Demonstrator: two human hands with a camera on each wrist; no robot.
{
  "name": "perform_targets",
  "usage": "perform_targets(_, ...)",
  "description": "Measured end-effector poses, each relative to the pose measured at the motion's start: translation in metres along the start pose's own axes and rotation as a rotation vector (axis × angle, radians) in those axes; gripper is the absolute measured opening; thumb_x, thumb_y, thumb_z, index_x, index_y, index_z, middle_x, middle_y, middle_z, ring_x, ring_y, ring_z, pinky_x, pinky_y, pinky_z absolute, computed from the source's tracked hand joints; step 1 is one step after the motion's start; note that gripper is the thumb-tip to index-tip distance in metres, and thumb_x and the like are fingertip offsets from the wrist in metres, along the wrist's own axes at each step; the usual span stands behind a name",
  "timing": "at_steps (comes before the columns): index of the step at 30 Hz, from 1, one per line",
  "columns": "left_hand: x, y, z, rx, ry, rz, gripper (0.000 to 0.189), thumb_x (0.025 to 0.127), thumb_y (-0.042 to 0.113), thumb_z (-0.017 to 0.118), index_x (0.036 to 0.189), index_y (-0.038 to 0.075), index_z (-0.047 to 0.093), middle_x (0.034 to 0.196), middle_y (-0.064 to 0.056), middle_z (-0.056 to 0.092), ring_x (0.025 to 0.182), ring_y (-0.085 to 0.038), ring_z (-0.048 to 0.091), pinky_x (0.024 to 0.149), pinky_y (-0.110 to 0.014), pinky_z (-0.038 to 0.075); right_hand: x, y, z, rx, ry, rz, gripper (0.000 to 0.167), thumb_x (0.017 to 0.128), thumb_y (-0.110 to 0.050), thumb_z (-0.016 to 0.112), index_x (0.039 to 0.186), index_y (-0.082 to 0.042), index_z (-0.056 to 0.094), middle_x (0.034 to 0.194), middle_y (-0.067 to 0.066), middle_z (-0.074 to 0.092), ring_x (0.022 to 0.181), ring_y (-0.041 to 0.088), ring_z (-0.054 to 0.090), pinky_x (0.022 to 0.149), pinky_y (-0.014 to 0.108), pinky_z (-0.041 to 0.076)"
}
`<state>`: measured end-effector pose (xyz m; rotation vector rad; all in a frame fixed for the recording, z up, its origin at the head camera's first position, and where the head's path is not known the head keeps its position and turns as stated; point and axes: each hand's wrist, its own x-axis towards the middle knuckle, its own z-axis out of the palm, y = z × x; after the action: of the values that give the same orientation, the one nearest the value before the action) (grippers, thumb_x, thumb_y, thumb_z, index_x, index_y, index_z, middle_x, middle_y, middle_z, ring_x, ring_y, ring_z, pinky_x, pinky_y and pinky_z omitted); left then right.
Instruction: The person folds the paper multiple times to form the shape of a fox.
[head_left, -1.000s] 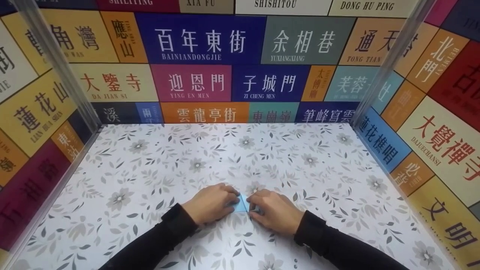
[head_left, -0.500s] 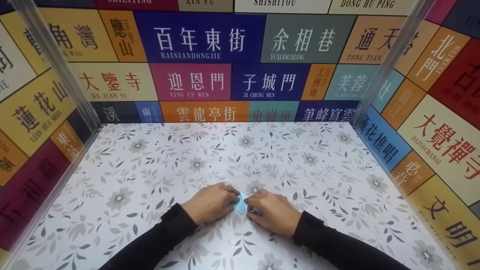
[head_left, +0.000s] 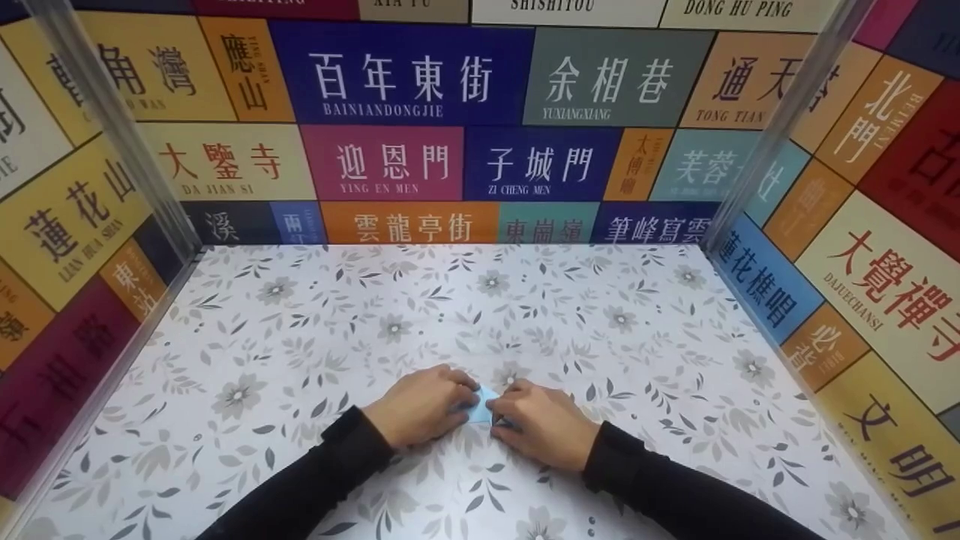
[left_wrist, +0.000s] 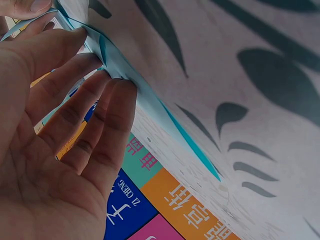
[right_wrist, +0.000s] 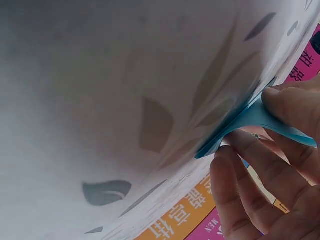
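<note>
A small light-blue folded paper lies on the table between both hands. My left hand holds its left part, thumb and fingertips on the paper and tips close to the tabletop. In the left wrist view, the folded paper stretches beyond those fingertips, with a brighter blue edge showing. From the other side, my right hand pinches the right part between thumb and fingers. The right wrist view has the paper flap bent up in a curve between them. The hands hide much of the paper.
A white cloth with grey flowers and leaves covers the table. Panels of coloured signs stand at the back and both sides. Clear corner strips join the panels.
My right hand has shifted slightly left over the paper, toward the left hand, and its flap has moved with it. The left hand stays nearly still.
</note>
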<state>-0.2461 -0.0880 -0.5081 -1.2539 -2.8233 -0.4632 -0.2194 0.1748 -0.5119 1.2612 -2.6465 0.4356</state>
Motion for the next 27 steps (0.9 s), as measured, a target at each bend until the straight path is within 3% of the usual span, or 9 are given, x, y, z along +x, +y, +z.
perform_targets(7, -0.001, 0.001, 0.001, -0.002, 0.000, 0.006, 0.026, 0.103, 0.016, 0.083, 0.128, 0.014, 0.089, 0.144, -0.006, 0.083, 0.126, -0.032, 0.078, 0.104, -0.051, 0.069, 0.000, 0.000, 0.004, 0.003, -0.002, 0.014, 0.015, 0.103, -0.025, 0.090, 0.110, -0.015, 0.082, 0.105, 0.006, 0.083, 0.100, 0.021, 0.077, 0.077, 0.038, 0.069)
perform_targets(17, -0.001, 0.000, 0.001, 0.015, 0.002, 0.013, 0.027, 0.103, 0.018, 0.083, 0.130, 0.015, 0.088, 0.145, -0.005, 0.082, 0.127, -0.030, 0.078, 0.105, -0.050, 0.068, -0.004, 0.003, 0.005, 0.006, 0.030, -0.007, 0.027, 0.101, -0.021, 0.092, 0.126, -0.011, 0.087, 0.110, 0.007, 0.086, 0.101, 0.021, 0.080, 0.081, 0.038, 0.070)
perform_targets(24, -0.002, 0.000, 0.002, 0.044, 0.012, 0.017, 0.025, 0.105, 0.020, 0.083, 0.129, 0.017, 0.089, 0.149, -0.004, 0.078, 0.130, -0.029, 0.077, 0.101, -0.049, 0.069, -0.006, 0.016, 0.017, 0.028, 0.095, -0.089, 0.027, 0.104, -0.028, 0.090, 0.124, -0.012, 0.086, 0.106, 0.006, 0.085, 0.098, 0.020, 0.078, 0.075, 0.038, 0.068)
perform_targets(27, -0.002, 0.000, 0.003, 0.053, 0.014, 0.019, 0.025, 0.106, 0.022, 0.082, 0.130, 0.018, 0.089, 0.151, -0.002, 0.077, 0.133, -0.028, 0.076, 0.102, -0.048, 0.069, -0.005, 0.016, 0.017, 0.019, 0.073, -0.072, 0.027, 0.103, -0.028, 0.090, 0.124, -0.012, 0.086, 0.107, 0.005, 0.085, 0.099, 0.020, 0.078, 0.077, 0.038, 0.069)
